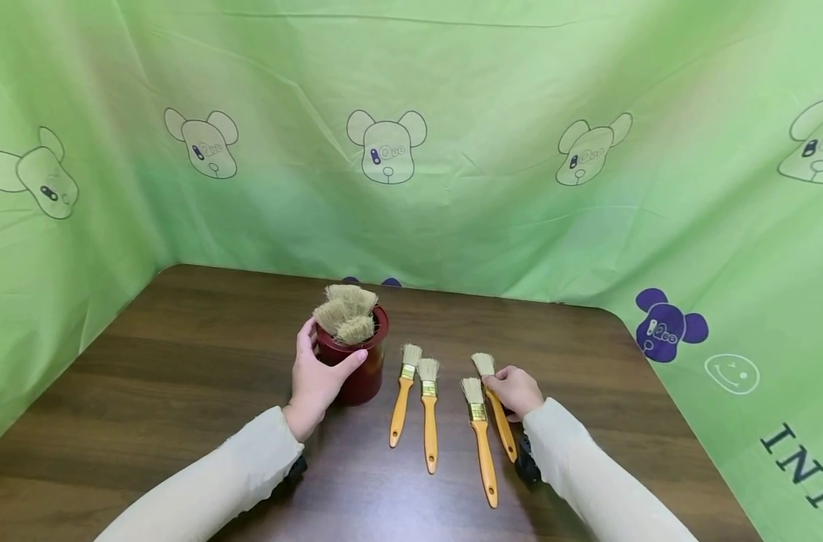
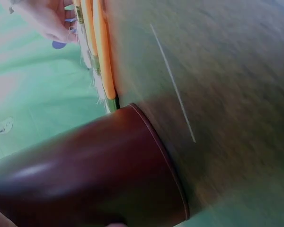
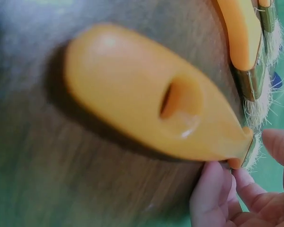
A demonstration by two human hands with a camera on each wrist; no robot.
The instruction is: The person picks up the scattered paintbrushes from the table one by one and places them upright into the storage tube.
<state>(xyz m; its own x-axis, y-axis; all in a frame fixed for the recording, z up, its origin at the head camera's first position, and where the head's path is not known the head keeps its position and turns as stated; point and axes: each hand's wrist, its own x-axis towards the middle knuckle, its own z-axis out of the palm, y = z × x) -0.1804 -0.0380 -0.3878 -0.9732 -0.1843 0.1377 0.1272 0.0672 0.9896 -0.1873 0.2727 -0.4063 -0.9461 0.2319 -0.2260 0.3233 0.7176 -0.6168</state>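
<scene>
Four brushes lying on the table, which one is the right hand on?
The rightmost brush: the right hand pinches it near the ferrule. The other three lie untouched to its left.

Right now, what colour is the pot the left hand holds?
Dark red pot; clearest in the head view.

The dark wood-grain table (image 1: 181,376) had a rounded far-right corner and butted up against green sheeting on three sides. A dark red pot (image 1: 364,369) stuffed with brush heads stood left of the middle. To its right, four orange-handled paintbrushes lay flat with bristles pointing away: a close pair (image 1: 414,403) just beside the pot, then another pair (image 1: 486,429) a little further right, handles angled slightly apart
</scene>
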